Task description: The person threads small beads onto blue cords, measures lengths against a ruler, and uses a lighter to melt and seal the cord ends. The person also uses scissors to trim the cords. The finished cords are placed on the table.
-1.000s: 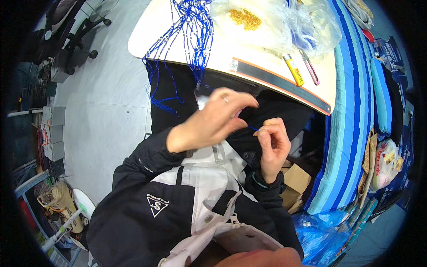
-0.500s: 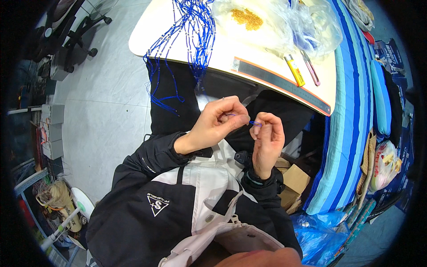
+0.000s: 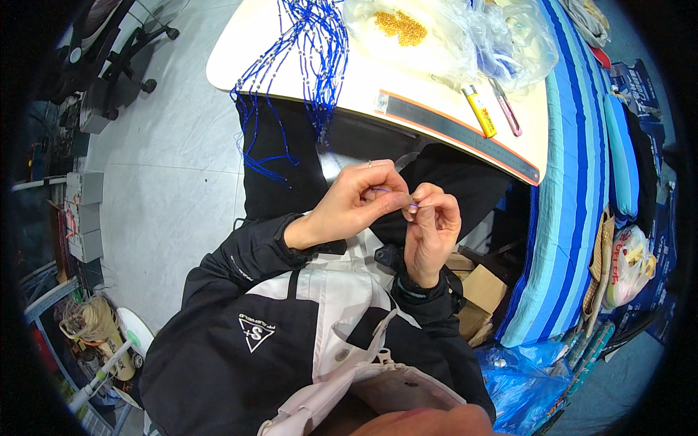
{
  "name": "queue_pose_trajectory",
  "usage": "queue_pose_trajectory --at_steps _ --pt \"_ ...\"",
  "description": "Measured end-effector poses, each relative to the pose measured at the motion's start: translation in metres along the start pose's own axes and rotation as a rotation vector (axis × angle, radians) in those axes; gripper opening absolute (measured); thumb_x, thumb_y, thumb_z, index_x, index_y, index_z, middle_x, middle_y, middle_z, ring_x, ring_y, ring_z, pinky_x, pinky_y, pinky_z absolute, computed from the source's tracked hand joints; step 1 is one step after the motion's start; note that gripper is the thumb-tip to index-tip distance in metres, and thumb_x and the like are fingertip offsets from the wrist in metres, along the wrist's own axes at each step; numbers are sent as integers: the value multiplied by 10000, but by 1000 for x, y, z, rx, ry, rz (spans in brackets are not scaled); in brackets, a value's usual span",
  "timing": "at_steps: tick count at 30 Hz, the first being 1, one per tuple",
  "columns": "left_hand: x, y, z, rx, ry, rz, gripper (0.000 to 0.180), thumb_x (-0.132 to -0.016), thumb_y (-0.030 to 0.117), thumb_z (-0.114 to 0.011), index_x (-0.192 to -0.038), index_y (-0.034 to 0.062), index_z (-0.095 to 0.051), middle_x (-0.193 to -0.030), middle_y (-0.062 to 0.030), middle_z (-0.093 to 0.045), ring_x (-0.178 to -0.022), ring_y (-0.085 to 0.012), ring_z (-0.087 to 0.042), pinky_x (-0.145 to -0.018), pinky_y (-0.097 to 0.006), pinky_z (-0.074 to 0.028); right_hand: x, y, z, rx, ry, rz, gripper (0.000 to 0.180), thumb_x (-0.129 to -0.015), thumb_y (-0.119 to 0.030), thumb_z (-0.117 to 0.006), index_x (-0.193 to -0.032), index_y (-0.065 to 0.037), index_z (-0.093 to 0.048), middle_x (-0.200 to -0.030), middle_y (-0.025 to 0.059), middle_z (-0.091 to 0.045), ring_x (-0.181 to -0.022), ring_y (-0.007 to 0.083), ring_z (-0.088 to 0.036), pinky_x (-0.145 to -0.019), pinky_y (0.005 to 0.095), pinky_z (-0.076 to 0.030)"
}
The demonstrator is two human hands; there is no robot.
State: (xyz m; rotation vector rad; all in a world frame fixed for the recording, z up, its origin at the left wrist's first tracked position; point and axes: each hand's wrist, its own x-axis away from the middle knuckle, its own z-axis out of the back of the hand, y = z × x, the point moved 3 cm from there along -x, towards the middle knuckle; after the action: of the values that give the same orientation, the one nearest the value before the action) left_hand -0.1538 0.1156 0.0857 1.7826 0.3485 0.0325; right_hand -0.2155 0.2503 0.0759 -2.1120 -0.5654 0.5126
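Your left hand (image 3: pixel 356 200) and right hand (image 3: pixel 432 225) meet at frame centre, fingertips pinched on a short blue cord (image 3: pixel 392 192) running left to right between them. More blue beaded cords (image 3: pixel 313 51) drape off the bench (image 3: pixel 349 87) edge, upper centre.
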Motion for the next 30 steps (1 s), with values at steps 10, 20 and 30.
queue_pose_trajectory --at_steps 10,20,30 --pt "-10 24 14 -588 -23 -432 104 -744 45 -708 -791 15 -620 -769 -73 -506 -707 -238 -530 -615 -318 -430 -3 1 13 25 -73 -472 150 -894 -56 -647 -989 5 -549 -806 115 -661 -683 126 -620 -651 217 -512" --pt "-20 16 9 -523 -68 -435 159 -692 54 -753 -802 26 -641 -779 -58 -528 -744 -224 -534 -671 -310 -424 4 11 10 -100 -91 -570 105 -876 -53 -665 -931 7 -598 -790 134 -683 -634 129 -640 -602 213 -526" --pt "8 20 13 -424 110 -294 169 -649 -47 -749 -801 23 -725 -800 -50 -587 -721 -153 -575 -625 -271 -449 5 7 8 -127 -21 -405 90 -885 -54 -659 -879 0 -586 -789 155 -683 -647 163 -656 -604 254 -538"
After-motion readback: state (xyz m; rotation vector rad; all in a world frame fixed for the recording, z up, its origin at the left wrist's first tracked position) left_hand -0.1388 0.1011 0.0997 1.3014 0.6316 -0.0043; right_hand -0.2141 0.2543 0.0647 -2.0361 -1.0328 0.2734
